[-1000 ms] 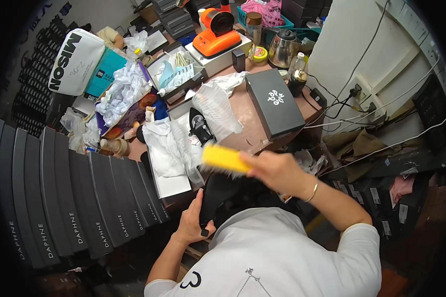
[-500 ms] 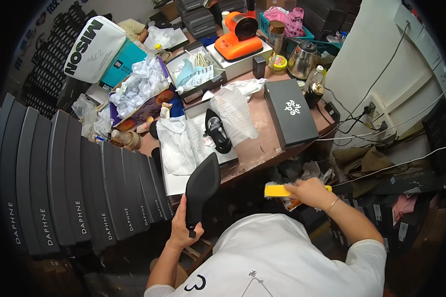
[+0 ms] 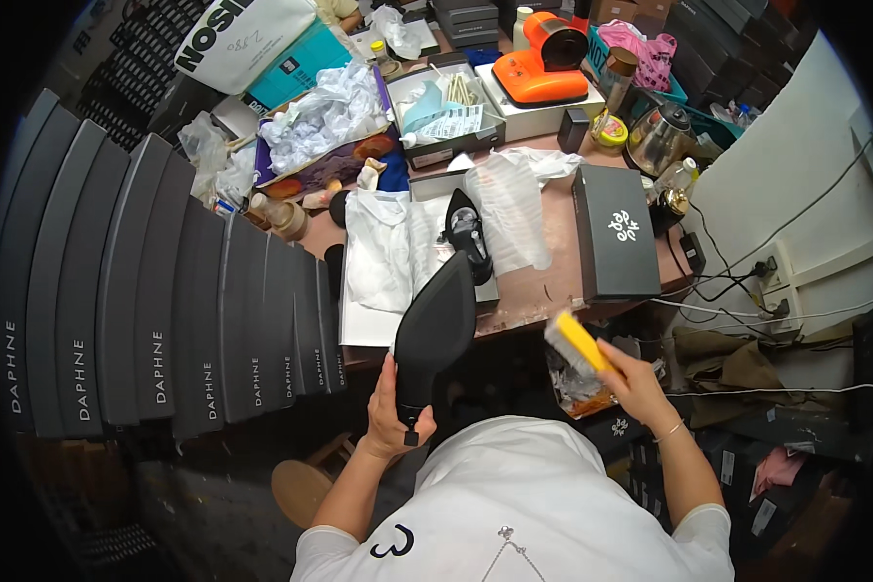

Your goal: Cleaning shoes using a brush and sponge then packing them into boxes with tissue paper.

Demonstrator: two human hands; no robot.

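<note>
Two hands work just below the edge of a cluttered desk [image 3: 553, 291]. The left hand [image 3: 390, 412] has its fingers wrapped round the heel end of a black high-heeled shoe [image 3: 435, 330], sole turned up toward the camera and toe pointing at the desk, so its upper is hidden. The right hand [image 3: 633, 380] is closed on a yellow brush [image 3: 576, 341], held to the right of the shoe and apart from it (the bristle side is hard to make out). On the desk, a second black shoe [image 3: 467, 238] lies in an open box lined with white tissue paper [image 3: 378, 257], with a closed black shoe box [image 3: 616, 233] to its right. A row of dark shoe boxes [image 3: 165, 301] stands on edge along the left, the outermost ones bent and cut off by the lens rim.
</note>
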